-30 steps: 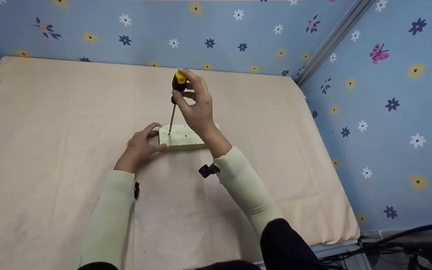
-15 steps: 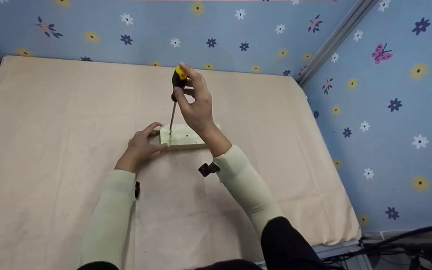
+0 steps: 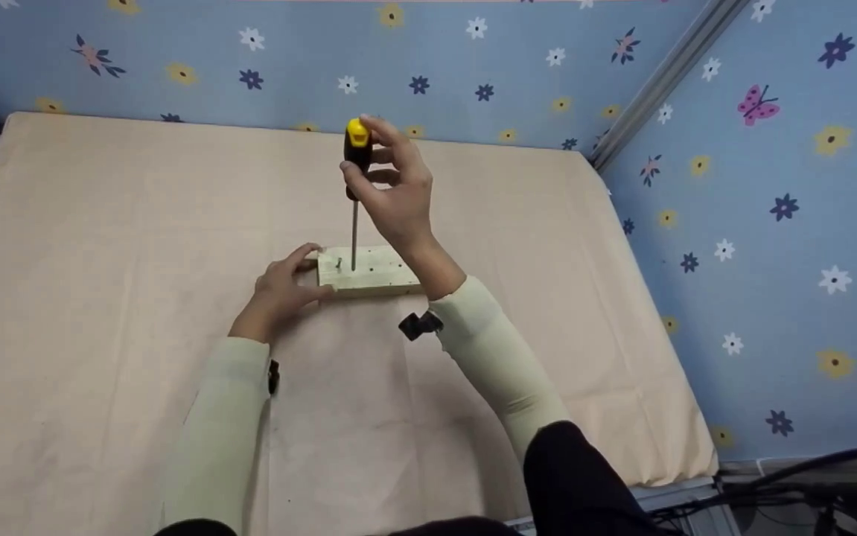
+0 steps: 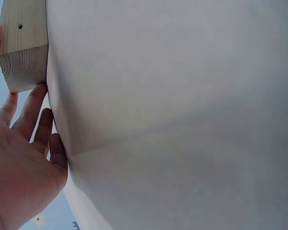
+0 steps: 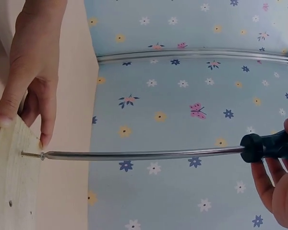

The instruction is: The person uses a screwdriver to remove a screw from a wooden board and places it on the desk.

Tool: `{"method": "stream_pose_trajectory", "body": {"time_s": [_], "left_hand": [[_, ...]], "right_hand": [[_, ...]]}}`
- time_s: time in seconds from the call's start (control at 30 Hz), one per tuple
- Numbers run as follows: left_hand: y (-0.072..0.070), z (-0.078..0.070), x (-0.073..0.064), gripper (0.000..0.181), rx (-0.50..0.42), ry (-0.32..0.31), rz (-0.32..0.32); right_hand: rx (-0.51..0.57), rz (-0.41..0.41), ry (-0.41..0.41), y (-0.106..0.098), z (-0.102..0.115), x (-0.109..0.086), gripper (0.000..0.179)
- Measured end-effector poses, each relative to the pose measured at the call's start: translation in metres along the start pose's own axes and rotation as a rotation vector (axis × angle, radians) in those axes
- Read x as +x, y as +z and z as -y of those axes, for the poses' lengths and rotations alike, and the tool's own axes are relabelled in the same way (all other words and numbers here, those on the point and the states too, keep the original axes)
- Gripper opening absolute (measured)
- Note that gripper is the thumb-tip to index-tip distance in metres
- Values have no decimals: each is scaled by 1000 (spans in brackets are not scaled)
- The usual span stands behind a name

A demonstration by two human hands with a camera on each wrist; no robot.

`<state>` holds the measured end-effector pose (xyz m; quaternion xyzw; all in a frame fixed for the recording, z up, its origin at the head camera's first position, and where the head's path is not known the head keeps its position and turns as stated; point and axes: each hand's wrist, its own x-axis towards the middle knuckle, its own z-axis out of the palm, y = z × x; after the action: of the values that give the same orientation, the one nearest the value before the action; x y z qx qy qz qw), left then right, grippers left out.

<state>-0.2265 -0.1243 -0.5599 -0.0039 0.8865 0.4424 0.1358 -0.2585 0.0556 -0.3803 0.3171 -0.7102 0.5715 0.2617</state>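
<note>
A pale wooden block point(image 3: 368, 280) with several small drilled holes lies flat on the covered table. My left hand point(image 3: 277, 289) grips its left end, thumb on the near side and index finger at the far corner. A screw point(image 5: 32, 154) stands partly sunk in the block's top near that end. My right hand point(image 3: 400, 201) holds a screwdriver by its black and yellow handle point(image 3: 358, 152), shaft pointing down. From the head view, the tip shows just right of the screw point(image 3: 339, 263); in the right wrist view the shaft point(image 5: 144, 155) ends right at the screw's head.
A beige cloth point(image 3: 175, 201) covers the table. Blue flowered walls point(image 3: 443, 52) stand at the back and right, joined by a metal corner post point(image 3: 666, 82). Dark cables point(image 3: 808, 487) run past the table's front right corner.
My right hand has raised the screwdriver slightly and moved it right, so its shaft stands straighter and its tip has left the screw in the head view. My left hand stays on the block.
</note>
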Motion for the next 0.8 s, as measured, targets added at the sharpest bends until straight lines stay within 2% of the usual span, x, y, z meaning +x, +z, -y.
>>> {"method": "stream_pose_trajectory", "body": {"time_s": [0.33,0.57,0.8], "left_hand": [[0,0,0,74,-4,-19,0],[0,-1,-1,71,-6,3,-6],[2,0,0,71,-7,-9,-2]], "right_hand": [[54,1,131,-14,-2,3,46],[34,-5,138,-26,-4,5,47],[-9,-23,168,-41,-10,8,51]]}}
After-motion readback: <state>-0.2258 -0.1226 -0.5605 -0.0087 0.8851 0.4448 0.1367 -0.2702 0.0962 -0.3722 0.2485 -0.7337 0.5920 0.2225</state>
